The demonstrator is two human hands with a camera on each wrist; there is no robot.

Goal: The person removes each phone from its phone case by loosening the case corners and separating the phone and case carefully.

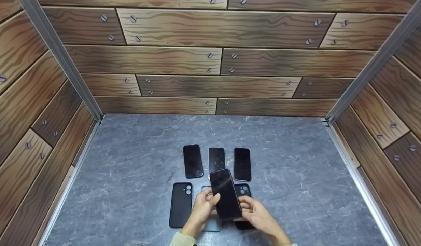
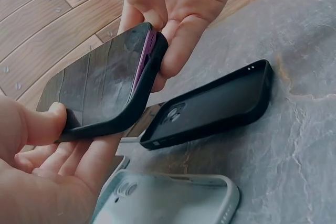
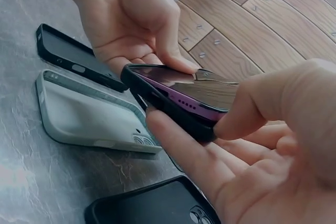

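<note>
A smartphone [image 1: 225, 194] with a dark screen and a purple edge lies partly inside a black phone case [image 2: 121, 121], screen up. Along the end with the speaker holes, the purple edge [image 3: 181, 99] stands above the case rim. My left hand [image 1: 201, 208] grips one side, thumb over the screen's edge and fingers beneath. On the other side my right hand [image 1: 258, 213] pinches the case and phone near a corner, its fingers underneath. Below them, a pale blue-green phone case [image 2: 168, 198] lies on the table, partly hidden in the head view.
Beyond the hands, three dark-screened phones lie in a row: left phone [image 1: 193, 161], middle phone [image 1: 216, 158], right phone [image 1: 242, 164]. A black case [image 1: 180, 205] lies left, another black case [image 1: 244, 188] right, under my right hand. Wood-patterned walls [image 1: 176, 61] enclose the grey marbled table [image 1: 128, 164].
</note>
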